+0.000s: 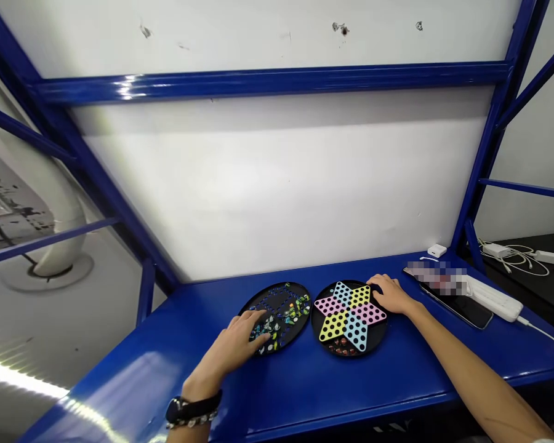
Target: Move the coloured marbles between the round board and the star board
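Marbles (pixel 299 307) lie loose in the left tray (pixel 273 296), some beside the half-open left hand (pixel 240 337); no grip shows. Right hand (pixel 390 294) curls at the star tray (pixel 376 335) rim, hold unclear. Bumping could scatter marbles.

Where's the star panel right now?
Head view, right of centre: the star panel sits in a round black tray on the blue surface, with the marble-strewn tray at its left and the right hand at its upper-right rim.

A scuffed white wall (pixel 277 184) rises behind the back edge of the blue worktop (pixel 189 320), crossed by a glossy blue bar (pixel 277 83); beyond the left edge, a pale pipe (pixel 67 212) and a bright light streak (pixel 23 376).
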Demonstrator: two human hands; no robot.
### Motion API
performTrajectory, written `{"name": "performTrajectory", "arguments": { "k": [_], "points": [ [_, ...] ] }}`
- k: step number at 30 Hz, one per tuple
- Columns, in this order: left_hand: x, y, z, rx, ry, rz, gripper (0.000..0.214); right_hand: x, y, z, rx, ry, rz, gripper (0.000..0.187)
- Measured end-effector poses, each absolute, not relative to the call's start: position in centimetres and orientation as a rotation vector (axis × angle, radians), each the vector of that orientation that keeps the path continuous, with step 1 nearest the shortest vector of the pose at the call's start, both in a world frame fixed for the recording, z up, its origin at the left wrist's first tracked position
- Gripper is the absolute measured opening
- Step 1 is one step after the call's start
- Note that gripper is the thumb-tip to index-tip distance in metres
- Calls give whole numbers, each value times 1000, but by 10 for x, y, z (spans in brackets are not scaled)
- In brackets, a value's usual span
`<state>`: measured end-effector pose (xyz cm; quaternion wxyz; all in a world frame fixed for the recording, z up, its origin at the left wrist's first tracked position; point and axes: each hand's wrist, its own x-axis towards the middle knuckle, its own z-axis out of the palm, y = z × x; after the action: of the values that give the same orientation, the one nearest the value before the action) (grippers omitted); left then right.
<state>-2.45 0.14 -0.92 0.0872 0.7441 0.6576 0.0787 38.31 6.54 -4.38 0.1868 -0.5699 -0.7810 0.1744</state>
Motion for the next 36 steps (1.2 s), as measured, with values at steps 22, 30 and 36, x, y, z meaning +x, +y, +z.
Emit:
{"name": "performTrajectory", "arguments": {
  "k": [22, 30, 36],
  "points": [
    [-48, -1, -2, 1975, 1799, 249, 47, 382, 63, -40, -1600, -2197, 508, 35],
    [-25, -3, -1, 2097, 1904, 220, 49, 382, 62, -39, -1595, -2183, 536, 35],
    [-17, 0, -7, 2175, 1867, 226, 37, 381, 62, -37, -1591, -2184, 539, 34]
  ]
}}
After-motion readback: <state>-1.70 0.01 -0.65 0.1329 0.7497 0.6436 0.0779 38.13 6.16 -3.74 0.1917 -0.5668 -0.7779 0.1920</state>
